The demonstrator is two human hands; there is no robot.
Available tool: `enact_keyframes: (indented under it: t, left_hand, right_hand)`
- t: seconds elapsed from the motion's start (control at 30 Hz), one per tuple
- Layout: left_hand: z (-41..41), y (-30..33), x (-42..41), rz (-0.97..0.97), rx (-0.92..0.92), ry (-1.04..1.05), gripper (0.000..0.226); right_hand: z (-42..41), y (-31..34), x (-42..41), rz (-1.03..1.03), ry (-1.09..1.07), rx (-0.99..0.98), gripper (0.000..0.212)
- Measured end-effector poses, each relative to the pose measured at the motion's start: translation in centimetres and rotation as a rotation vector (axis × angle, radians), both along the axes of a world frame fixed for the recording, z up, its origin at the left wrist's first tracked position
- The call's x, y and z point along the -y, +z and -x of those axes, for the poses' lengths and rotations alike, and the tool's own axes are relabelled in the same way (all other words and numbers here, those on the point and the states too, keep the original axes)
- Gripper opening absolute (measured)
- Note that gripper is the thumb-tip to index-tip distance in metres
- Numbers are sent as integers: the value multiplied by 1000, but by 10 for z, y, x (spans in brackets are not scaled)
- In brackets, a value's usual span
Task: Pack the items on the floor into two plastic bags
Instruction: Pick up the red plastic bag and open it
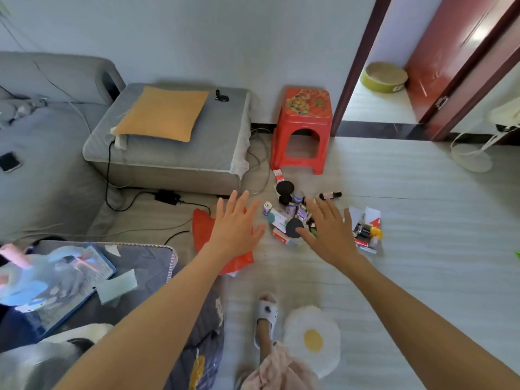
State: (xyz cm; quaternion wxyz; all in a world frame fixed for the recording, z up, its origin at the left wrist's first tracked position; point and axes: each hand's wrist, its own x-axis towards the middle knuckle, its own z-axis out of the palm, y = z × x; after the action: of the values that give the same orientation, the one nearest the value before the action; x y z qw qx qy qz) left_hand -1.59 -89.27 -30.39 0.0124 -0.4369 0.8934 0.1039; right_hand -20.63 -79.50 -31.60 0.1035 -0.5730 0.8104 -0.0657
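A pile of small items (289,213) lies on the floor: little bottles, boxes and round black lids. A second heap (365,230) with a white box and a yellow-capped bottle sits to its right. A red plastic bag (204,232) lies flat on the floor left of the pile. My left hand (235,225) hovers over the red bag, fingers spread, holding nothing. Fingers apart and palm down, my right hand (330,233) hangs above the pile's right side, hiding part of it.
A red plastic stool (302,130) stands behind the pile by the wall. A grey ottoman (168,153) with an orange cushion is at left, cables (140,201) trailing on the floor. An egg-shaped cushion (312,337) and a slippered foot (266,316) are near me.
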Motion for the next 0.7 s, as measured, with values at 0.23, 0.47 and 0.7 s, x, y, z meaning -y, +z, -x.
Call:
enact_keyframes:
  t: [0.23, 0.47, 0.7]
  left_hand:
    - [55, -5, 96, -21, 25, 0, 61]
    - [125, -5, 158, -15, -37, -82, 60]
    - [198, -24, 222, -59, 14, -153, 59]
  right_hand:
    - [57, -11, 80, -32, -8, 10, 68]
    - [117, -18, 141, -50, -61, -2, 65]
    - [175, -33, 182, -117, -142, 24, 66]
